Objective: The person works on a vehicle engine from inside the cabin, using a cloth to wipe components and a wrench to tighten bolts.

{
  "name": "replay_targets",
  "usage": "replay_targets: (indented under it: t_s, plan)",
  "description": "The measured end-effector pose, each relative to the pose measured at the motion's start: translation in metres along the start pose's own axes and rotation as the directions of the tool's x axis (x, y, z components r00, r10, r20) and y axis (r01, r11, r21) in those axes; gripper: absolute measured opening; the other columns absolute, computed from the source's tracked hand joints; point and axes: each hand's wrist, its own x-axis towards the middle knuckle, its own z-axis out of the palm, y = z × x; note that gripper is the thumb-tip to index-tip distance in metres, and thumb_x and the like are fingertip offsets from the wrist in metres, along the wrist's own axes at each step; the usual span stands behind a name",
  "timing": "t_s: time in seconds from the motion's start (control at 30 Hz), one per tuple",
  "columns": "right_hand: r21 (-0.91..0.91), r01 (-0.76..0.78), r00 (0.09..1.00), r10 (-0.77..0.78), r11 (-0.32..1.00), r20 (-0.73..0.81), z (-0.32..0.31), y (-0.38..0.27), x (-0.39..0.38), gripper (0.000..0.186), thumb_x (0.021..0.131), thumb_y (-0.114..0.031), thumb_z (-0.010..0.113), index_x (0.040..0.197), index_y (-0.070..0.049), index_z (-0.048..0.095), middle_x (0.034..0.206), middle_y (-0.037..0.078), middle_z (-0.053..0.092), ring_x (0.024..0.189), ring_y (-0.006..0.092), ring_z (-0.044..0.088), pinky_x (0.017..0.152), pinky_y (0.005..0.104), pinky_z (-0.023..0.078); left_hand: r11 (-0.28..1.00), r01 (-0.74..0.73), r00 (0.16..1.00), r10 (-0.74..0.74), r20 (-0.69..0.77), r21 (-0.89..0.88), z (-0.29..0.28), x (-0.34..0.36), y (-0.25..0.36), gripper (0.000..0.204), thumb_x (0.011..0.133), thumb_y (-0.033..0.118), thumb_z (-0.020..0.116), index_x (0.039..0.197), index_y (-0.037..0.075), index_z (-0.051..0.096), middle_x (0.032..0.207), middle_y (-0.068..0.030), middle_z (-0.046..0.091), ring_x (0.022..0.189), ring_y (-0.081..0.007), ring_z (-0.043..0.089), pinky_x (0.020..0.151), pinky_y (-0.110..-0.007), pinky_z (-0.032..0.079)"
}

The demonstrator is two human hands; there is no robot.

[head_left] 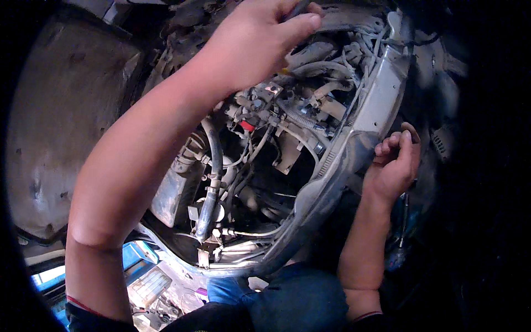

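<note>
My left hand reaches over the far side of an open engine bay. Its thumb and fingers close on a dark, slim piece, too cut off by the upper edge to name. My right hand is at the right, beside the grey metal body edge, with its fingers curled in. Whatever may be inside those fingers is hidden. Under my left wrist lie grimy engine parts, among them a red cap-like piece, a thick black hose and a ribbed conduit.
A shiny metal rod, perhaps a tool, shows in shadow below my right hand. A pale plastic tank sits left inside the bay. A broad dirty panel stands at far left. Blue-edged trays with loose parts lie lower left.
</note>
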Motion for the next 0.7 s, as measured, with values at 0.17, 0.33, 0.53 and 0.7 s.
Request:
replay_targets:
  t_s: [0.17,0.33,0.53,0.7]
  plan:
    - [-0.053,0.053,0.999,-0.052,0.997,0.012,0.005,-0.003,-0.007,0.016,0.099,-0.014,0.051,0.109,-0.004,0.059,0.075,0.0,0.053,0.066,0.0085,0.049,0.061,0.022,0.042,0.603,-0.457,0.847,0.52,0.112,0.654,-0.008,-0.001,-0.009,0.024,0.095,0.022,0.064,0.11,0.003,0.065,0.082,-0.0077,0.069,0.071,-0.022,0.064,0.065,-0.033,0.049]
    - [-0.094,0.126,0.985,-0.113,0.988,0.129,0.011,-0.004,-0.021,0.015,0.099,-0.011,0.051,0.109,-0.003,0.059,0.08,0.001,0.057,0.069,0.008,0.051,0.064,0.0221,0.043,0.351,-0.673,0.651,0.698,0.297,0.651,-0.012,-0.009,-0.012,0.033,0.085,0.026,0.071,0.112,0.009,0.064,0.087,-0.0119,0.065,0.08,-0.0357,0.065,0.068,-0.042,0.051]
    - [-0.181,0.335,0.878,-0.238,0.925,0.415,0.085,-0.028,-0.026,0.022,0.099,-0.012,0.054,0.117,0.0,0.059,0.091,0.005,0.06,0.079,0.0103,0.054,0.074,0.025,0.046,0.423,-0.529,0.707,0.7,0.106,0.736,-0.004,-0.026,-0.021,0.047,0.076,0.034,0.08,0.111,0.008,0.064,0.095,-0.0108,0.066,0.087,-0.0339,0.065,0.072,-0.04,0.053]
    - [-0.071,0.969,0.121,-0.204,0.239,0.971,0.165,-0.062,-0.002,0.035,0.098,-0.033,0.051,0.102,-0.005,0.07,0.107,0.014,0.07,0.096,0.0356,0.068,0.08,0.0473,0.054,0.575,-0.236,0.798,0.575,-0.181,0.783,-0.019,-0.072,-0.054,0.064,0.073,0.035,0.081,0.125,0.006,0.059,0.117,-0.018,0.061,0.109,-0.0351,0.059,0.093,-0.043,0.049]
